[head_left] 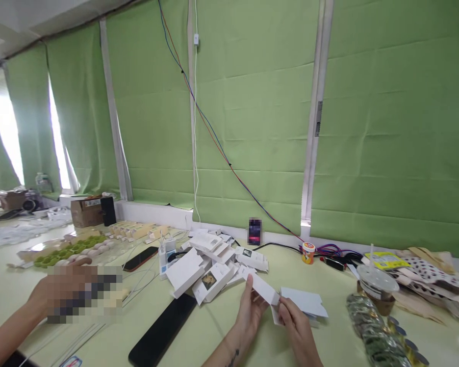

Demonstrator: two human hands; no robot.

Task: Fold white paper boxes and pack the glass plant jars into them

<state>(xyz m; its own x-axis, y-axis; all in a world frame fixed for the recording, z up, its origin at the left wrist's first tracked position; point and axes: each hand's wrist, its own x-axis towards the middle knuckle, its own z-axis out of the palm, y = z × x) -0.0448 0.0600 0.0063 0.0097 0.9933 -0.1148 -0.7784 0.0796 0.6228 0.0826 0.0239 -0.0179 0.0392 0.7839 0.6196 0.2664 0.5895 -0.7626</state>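
My left hand (pixel 250 308) holds a small white carton (pixel 265 289) by its far end, thumb on top. Fingers of my right hand (pixel 295 322) pinch the near end of the same carton, where a flap stands out. Just right of the hands lie flat white carton blanks (pixel 305 300), stacked on the table. To the left and beyond is a heap of white boxes (pixel 185 270), tumbled over one another. One box (pixel 213 281) near the front of the heap bears a small dark picture.
A long black slab (pixel 162 331) lies left of my arms. Farther left are another person's hand (pixel 67 288), a phone (pixel 141 258), white cables and a green egg tray (pixel 69 252). At right stand a lidded cup (pixel 378 281), green packets (pixel 377 331) and an orange-and-white tub (pixel 308 253).
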